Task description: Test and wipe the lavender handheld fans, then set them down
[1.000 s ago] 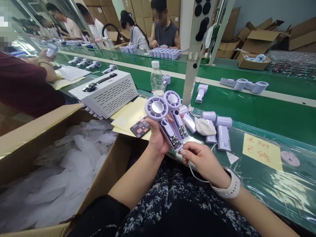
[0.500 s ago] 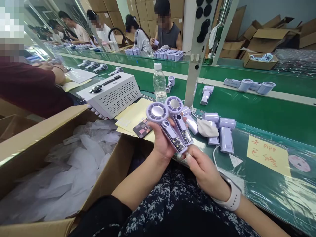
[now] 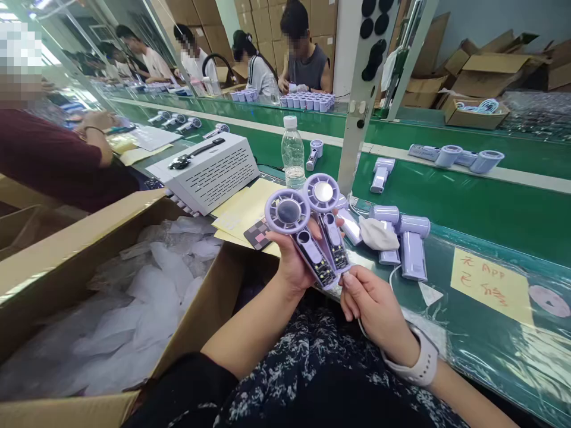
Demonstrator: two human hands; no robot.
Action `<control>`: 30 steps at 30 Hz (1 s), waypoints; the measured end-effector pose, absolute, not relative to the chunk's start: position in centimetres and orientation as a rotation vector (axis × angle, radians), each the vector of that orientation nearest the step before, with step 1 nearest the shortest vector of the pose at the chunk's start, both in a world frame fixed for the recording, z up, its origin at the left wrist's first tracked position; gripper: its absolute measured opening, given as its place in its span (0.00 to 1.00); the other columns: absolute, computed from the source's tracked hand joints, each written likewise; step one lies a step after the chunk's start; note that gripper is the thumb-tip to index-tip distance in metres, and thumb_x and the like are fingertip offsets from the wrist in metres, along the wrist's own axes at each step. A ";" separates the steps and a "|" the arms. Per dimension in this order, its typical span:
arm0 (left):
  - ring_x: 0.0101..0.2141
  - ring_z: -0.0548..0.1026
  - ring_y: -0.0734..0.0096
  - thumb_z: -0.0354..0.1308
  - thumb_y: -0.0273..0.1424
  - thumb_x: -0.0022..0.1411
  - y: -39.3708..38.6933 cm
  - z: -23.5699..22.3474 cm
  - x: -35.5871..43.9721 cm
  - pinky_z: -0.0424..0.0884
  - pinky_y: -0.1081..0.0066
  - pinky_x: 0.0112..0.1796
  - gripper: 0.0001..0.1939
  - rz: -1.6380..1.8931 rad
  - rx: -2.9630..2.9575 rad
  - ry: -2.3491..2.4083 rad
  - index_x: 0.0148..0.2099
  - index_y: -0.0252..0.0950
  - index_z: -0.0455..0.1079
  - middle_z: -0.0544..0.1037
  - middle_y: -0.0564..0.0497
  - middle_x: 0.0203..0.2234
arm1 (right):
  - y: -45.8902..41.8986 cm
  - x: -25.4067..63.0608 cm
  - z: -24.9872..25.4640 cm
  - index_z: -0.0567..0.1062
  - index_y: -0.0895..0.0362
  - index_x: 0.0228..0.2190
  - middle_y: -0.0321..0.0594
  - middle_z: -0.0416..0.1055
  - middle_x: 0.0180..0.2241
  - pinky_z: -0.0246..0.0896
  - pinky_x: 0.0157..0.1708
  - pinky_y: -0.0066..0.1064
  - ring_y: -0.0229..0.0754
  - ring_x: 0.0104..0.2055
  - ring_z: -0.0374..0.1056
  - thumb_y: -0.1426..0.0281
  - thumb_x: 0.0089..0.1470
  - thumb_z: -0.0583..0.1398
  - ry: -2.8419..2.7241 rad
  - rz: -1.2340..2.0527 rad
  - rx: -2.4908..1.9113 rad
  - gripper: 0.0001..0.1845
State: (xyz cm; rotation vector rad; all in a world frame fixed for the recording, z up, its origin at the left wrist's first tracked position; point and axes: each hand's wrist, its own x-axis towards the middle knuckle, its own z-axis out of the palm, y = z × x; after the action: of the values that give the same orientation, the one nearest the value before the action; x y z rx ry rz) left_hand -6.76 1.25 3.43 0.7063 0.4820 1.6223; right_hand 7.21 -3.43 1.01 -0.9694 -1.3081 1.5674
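Observation:
Two lilac handheld fans, a left one [image 3: 288, 211] and a right one [image 3: 322, 192], are held side by side by my left hand [image 3: 295, 264]. Their round heads point up, and the open handles show circuit boards with small lit spots. My right hand [image 3: 372, 303] is closed in a pinch at the bottom end of the right fan. Between its fingertips is the end of a thin white cable [image 3: 392, 274], mostly hidden; I cannot tell whether it is plugged in. More lilac fans [image 3: 414, 246] lie just right of my hands, with a white cloth-like piece [image 3: 379, 233] on them.
A carton [image 3: 187, 333] of white plastic bags stands at my left. Beyond it are a grey metal box [image 3: 209, 172], yellow paper [image 3: 243, 208] and a water bottle [image 3: 292, 151]. A metal post [image 3: 363, 101] rises by the green conveyor [image 3: 468, 196]. Co-workers sit opposite and at left.
My right hand has shifted from the left fan's bottom end to the right fan's. Both fans have tilted slightly, and the left fan's centre now looks darker. The view has moved a little.

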 end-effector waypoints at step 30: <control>0.35 0.80 0.59 0.59 0.70 0.44 0.8 1.3 -7.9 0.78 0.64 0.37 0.40 1.106 0.634 0.530 0.28 0.34 0.73 0.82 0.41 0.33 | 3.6 12.6 6.1 0.81 0.56 0.34 0.52 0.76 0.48 0.64 0.54 0.57 0.60 0.55 0.70 0.72 0.63 0.60 -1.860 -0.105 -1.164 0.09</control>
State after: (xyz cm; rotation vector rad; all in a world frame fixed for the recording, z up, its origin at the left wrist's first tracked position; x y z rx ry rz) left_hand -7.92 0.80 1.26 0.6344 0.5298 1.1062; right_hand 12.55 3.58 6.13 -1.1638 -1.8604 -0.1049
